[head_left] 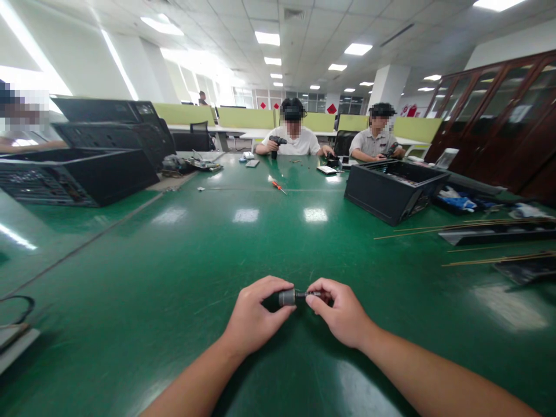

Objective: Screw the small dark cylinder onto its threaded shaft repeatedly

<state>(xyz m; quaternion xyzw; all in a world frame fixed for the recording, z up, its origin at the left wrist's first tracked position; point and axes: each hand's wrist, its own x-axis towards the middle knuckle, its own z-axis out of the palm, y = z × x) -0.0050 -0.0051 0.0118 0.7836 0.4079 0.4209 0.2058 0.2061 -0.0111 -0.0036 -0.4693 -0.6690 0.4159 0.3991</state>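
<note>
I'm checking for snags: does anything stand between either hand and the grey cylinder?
Nothing visible blocks the left hand, whose fingers and thumb hold the grey cylinder directly. Between the cylinder and the right hand is only the slim dark shaft, which the right fingers pinch.

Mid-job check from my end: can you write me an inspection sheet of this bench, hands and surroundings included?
Surface: glossy green tabletop, overhead lights reflected in it.
Job's things: dark cylindrical piece with a thin shaft, held above the near middle.
Clutter: open black case far left, another black case far right; orange screwdriver beyond the hands; thin rods at right.
Grippers: left hand holds the wide end, right hand the shaft.
Cables: dark loop at the left edge, possibly one.
Surroundings: person opposite holding a drill; others nearby.
</note>
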